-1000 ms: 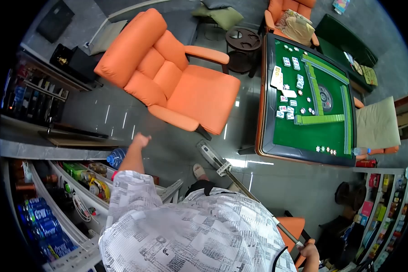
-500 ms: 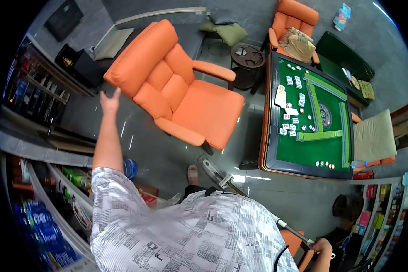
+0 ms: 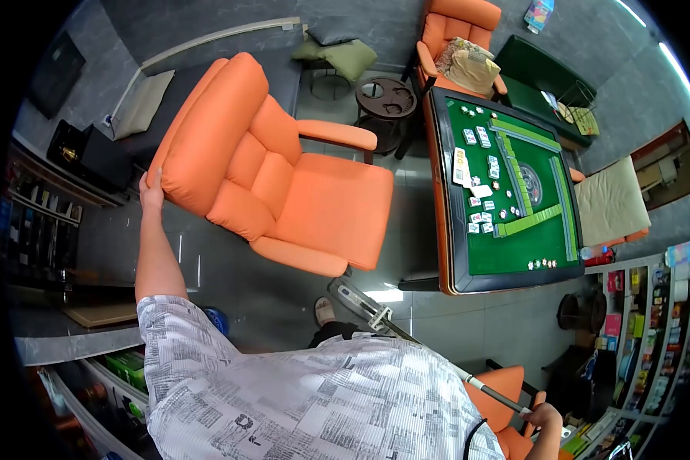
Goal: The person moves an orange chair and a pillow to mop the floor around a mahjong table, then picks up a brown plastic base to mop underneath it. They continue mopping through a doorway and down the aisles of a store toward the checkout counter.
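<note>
My left hand touches the back edge of an orange armchair, with the thumb on the near side and the fingers partly hidden behind the backrest. My right hand, at the lower right, is wrapped round the pole of a mop. The pole runs beside my body down to the flat mop head, which lies on the floor in front of the armchair, close to my foot.
A mahjong table with green felt, tiles and chips stands to the right. Behind it are another orange armchair and a green bench. A round side table sits between the armchairs. Shelves line both sides.
My left hand has come from open, beside the backrest, to contact with the armchair's back edge. The armchair's backrest appears turned slightly. The view has shifted; my right hand keeps hold of the pole.
</note>
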A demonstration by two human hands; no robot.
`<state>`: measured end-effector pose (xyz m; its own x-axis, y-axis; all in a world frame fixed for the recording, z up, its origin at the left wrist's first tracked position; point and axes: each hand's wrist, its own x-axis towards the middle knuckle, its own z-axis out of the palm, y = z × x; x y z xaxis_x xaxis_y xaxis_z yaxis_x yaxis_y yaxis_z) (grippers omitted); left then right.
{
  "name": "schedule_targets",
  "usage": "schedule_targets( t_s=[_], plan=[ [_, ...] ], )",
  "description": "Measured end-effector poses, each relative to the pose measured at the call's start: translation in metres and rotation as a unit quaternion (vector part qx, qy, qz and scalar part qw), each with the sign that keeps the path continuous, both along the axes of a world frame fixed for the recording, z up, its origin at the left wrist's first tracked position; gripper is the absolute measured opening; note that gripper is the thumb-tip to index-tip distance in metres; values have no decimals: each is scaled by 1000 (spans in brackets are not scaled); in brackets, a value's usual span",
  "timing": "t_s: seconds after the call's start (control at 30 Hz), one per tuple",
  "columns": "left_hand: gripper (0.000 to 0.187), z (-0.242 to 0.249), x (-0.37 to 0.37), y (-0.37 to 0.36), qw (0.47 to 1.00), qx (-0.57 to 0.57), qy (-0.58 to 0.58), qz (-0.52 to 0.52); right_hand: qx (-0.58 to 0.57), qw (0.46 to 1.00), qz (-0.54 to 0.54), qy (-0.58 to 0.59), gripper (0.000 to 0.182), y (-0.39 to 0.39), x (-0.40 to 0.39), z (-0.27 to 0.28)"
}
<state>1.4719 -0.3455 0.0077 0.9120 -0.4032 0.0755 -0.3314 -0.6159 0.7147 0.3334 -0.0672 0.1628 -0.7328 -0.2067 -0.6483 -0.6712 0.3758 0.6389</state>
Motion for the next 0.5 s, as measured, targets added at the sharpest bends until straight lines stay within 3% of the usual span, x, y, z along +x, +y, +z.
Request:
schedule_targets(
  t_s=[0.1,0.13,0.27,0.4,0.5],
  plan=[
    [82,25,-13,14,997,53,21,-47,17,999,18,-30,58,-1,-23,-12],
    [78,19,-11,18,994,64,-44,-71,28,998,15,-46,58,-3,-39,-17],
    [67,16,-32,26,986,115,-63,-98,36,996,28,-74,56,-18,-94,-46],
    [70,56,-112,20,979,163,-67,-103,15,996,22,-91,55,-34,-101,-44],
    [73,20,-105,1,969,146,-109,-168,1,995,28,-92,57,-37,-116,-51]
  ],
)
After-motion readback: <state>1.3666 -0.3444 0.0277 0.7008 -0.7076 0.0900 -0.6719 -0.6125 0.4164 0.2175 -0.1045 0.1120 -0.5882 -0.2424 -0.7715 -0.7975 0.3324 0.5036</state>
